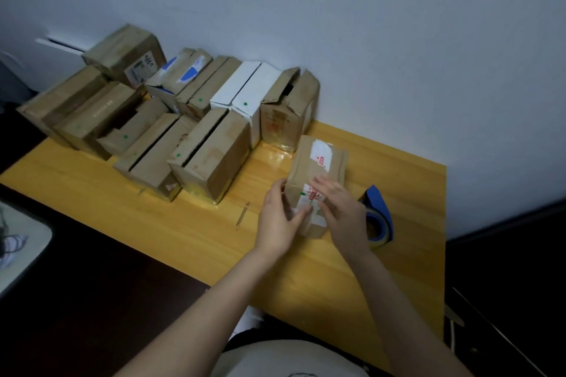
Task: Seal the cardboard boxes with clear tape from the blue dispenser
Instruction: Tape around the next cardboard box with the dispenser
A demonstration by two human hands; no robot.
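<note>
Left hand, right hand on box end

the left hand and right hand were blurred and covered the near end of the small box, so their hold could not be told. the right hand also hid part of the blue dispenser.
</note>
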